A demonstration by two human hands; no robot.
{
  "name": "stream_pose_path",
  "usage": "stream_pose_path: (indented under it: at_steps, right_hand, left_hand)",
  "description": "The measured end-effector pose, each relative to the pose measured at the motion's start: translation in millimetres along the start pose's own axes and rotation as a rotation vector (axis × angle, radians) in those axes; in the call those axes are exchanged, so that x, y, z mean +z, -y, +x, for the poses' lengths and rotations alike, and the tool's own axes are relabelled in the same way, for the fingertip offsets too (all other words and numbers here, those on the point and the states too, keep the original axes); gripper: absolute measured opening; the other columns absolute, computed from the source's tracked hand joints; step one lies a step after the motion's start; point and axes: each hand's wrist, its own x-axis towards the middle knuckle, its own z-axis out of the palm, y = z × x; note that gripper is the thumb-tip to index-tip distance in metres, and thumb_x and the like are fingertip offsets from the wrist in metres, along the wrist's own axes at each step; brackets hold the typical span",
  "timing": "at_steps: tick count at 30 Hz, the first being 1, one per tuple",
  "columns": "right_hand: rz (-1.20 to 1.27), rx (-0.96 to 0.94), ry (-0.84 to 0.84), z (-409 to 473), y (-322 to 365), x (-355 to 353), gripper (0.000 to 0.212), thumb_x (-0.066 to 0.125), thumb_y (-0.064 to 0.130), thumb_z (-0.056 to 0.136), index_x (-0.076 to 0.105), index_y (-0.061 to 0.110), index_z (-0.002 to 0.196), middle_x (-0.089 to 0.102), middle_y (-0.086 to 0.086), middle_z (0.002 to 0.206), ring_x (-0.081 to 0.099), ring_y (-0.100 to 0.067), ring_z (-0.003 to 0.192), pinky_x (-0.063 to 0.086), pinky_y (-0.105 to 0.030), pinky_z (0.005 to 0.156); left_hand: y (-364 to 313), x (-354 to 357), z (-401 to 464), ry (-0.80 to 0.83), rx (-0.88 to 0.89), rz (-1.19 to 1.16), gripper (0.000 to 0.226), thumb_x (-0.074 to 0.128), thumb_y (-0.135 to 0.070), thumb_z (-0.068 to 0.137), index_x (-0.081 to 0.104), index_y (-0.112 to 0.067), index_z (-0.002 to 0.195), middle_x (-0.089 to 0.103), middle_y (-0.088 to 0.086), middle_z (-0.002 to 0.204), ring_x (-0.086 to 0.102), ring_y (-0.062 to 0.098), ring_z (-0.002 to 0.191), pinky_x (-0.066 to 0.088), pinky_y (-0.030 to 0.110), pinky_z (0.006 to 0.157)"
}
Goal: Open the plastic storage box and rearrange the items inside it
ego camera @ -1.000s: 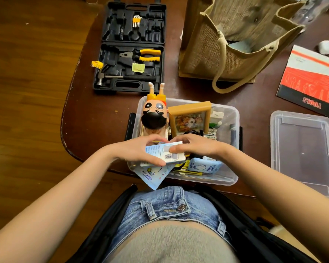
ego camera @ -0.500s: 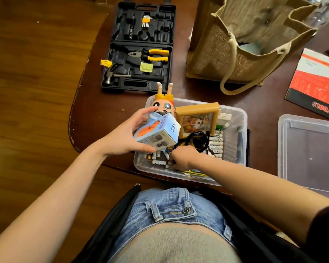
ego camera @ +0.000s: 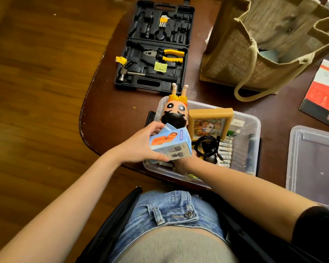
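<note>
The clear plastic storage box (ego camera: 254,128) stands open at the table's near edge. Inside it are a cartoon figure (ego camera: 176,112), a framed picture (ego camera: 210,124), a coiled black cable (ego camera: 207,146) and a row of white markers (ego camera: 225,151). My left hand (ego camera: 141,144) grips a small blue and orange carton (ego camera: 170,146) above the box's left end. My right hand (ego camera: 180,165) reaches down into the box under the carton; its fingers are hidden. The box's clear lid (ego camera: 315,166) lies to the right.
An open black tool case (ego camera: 154,46) with pliers and a hammer lies behind the box. A jute bag (ego camera: 264,44) stands at the back right. A red and white booklet (ego camera: 325,95) sits at the right edge. Wooden floor lies left of the table.
My left hand has lifted the carton out of the box and holds it above the left end. My right hand let go of it and dropped into the box.
</note>
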Motion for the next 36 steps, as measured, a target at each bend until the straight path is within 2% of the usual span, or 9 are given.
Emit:
stream_pose_path:
  at_steps: [3,7,13,17,22,24,27,30,36]
  right_hand:
    - [0.135,-0.045,-0.127,-7,-3,8,0.050,0.045,0.023,0.095,0.034,0.017,0.144,0.036,-0.008,0.148,0.035,-0.028,0.134,0.033,-0.038,0.108]
    - [0.439,-0.028,-0.250,-24,-18,0,0.050,0.048,0.029,0.094,0.035,0.025,0.143,0.052,-0.006,0.135,0.053,-0.028,0.117,0.051,-0.039,0.089]
    - [0.873,-0.133,-0.453,-78,-48,-4,0.034,0.074,0.042,0.075,0.072,0.023,0.103,0.071,0.008,0.089,0.059,0.002,0.063,0.044,-0.020,0.056]
    - [0.889,-0.007,-0.526,-114,-87,4,0.028,0.065,0.047,0.080,0.071,0.019,0.083,0.064,0.009,0.080,0.055,-0.002,0.067,0.045,-0.026,0.062]
    - [0.863,0.141,-0.378,-126,-114,27,0.019,0.038,0.019,0.100,0.042,0.018,0.081,0.058,0.001,0.076,0.053,-0.018,0.070,0.036,-0.029,0.062]
    - [0.716,0.143,-0.246,-124,-110,31,0.012,0.040,0.023,0.099,0.045,0.014,0.093,0.060,-0.005,0.090,0.052,-0.023,0.078,0.035,-0.030,0.064]
    - [0.343,0.143,-0.135,-117,-93,30,0.029,0.058,0.039,0.090,0.055,0.013,0.102,0.062,-0.005,0.097,0.058,-0.025,0.086,0.041,-0.029,0.064]
    - [0.205,0.149,-0.165,-110,-84,24,0.009,0.059,0.022,0.084,0.059,0.013,0.082,0.062,-0.005,0.085,0.057,-0.027,0.077,0.048,-0.031,0.064]
    - [0.437,0.098,-0.450,-105,-92,9,0.019,0.063,0.039,0.084,0.064,0.023,0.094,0.067,0.003,0.090,0.061,-0.020,0.083,0.048,-0.029,0.061]
  left_hand:
    - [-1,1,2,0.008,0.007,0.015,0.079,0.086,-0.030,0.065,0.037,-0.032,0.128,0.047,-0.014,0.126,0.047,-0.004,0.117,0.042,0.007,0.089]
    - [-1,2,4,0.021,0.010,0.042,0.079,0.086,-0.032,0.065,0.037,-0.033,0.127,0.048,-0.015,0.125,0.049,-0.003,0.114,0.044,0.009,0.087]
    - [-1,4,5,0.026,0.016,0.042,0.078,0.086,-0.035,0.063,0.037,-0.037,0.124,0.047,-0.021,0.122,0.049,-0.011,0.109,0.043,0.004,0.082]
    - [-2,10,6,0.050,0.009,0.076,0.078,0.084,-0.043,0.063,0.035,-0.041,0.124,0.046,-0.026,0.120,0.051,-0.011,0.105,0.047,0.008,0.081]
    - [-2,17,8,0.050,0.013,0.092,0.078,0.083,-0.045,0.064,0.037,-0.039,0.127,0.049,-0.024,0.120,0.055,-0.006,0.103,0.051,0.015,0.081]
    - [-3,18,7,0.044,0.010,0.081,0.079,0.082,-0.047,0.062,0.038,-0.037,0.127,0.049,-0.022,0.121,0.055,-0.004,0.104,0.051,0.017,0.082]
    - [-7,20,6,0.036,0.009,0.062,0.080,0.079,-0.052,0.058,0.038,-0.038,0.126,0.049,-0.021,0.120,0.054,-0.007,0.103,0.049,0.011,0.080]
    - [-11,21,5,0.026,0.006,0.043,0.078,0.078,-0.052,0.056,0.038,-0.041,0.123,0.049,-0.022,0.119,0.052,-0.010,0.103,0.047,0.007,0.078]
    - [-18,26,7,0.061,-0.023,-0.007,0.076,0.082,-0.049,0.058,0.041,-0.042,0.122,0.051,-0.018,0.122,0.053,-0.007,0.107,0.046,0.008,0.081]
